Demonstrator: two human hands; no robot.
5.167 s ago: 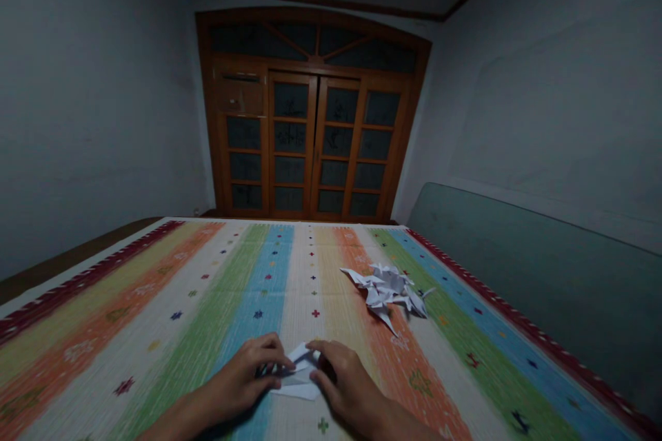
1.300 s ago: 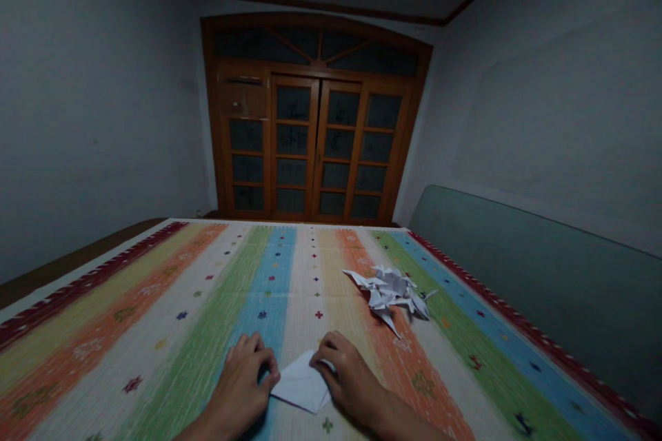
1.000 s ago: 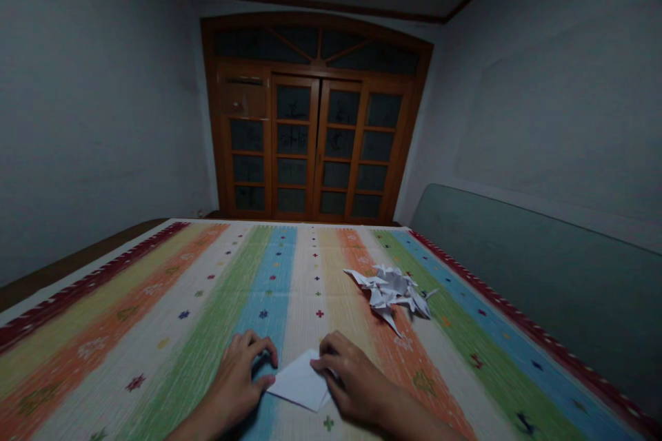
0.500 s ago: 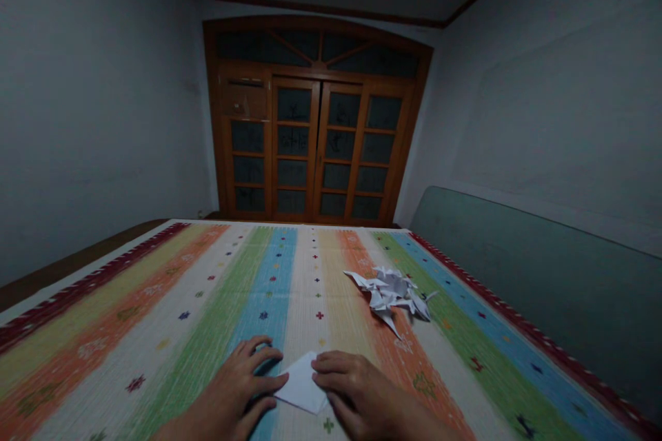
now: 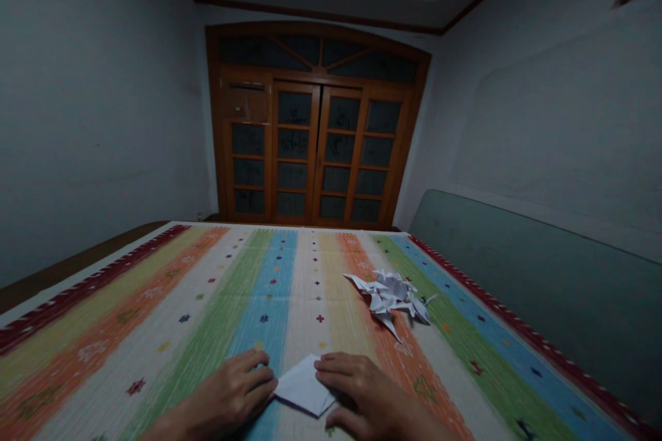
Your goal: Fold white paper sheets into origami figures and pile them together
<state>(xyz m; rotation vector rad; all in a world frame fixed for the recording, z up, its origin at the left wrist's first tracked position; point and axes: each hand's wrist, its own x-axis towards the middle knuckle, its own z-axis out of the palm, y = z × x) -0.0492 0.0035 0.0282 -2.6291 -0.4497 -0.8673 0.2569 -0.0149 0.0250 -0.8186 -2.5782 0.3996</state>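
A small folded white paper [image 5: 301, 387] lies flat on the striped mat [image 5: 207, 331] close to me. My left hand [image 5: 235, 396] rests palm down at its left edge, fingers stretched out and touching the paper. My right hand [image 5: 359, 396] lies on its right side, fingers extended and pressing the paper's upper right edge. Neither hand grips anything.
A heap of several folded white paper figures [image 5: 393, 295] sits on the mat farther off to the right. A grey-green padded board [image 5: 543, 289] runs along the mat's right side. Wooden glazed doors [image 5: 315, 145] close the far wall. The room is dim.
Over five seconds the paper went from pinched in both hands to lying flat. In the last second both hands flattened their fingers onto its edges; the view tilted slightly down.
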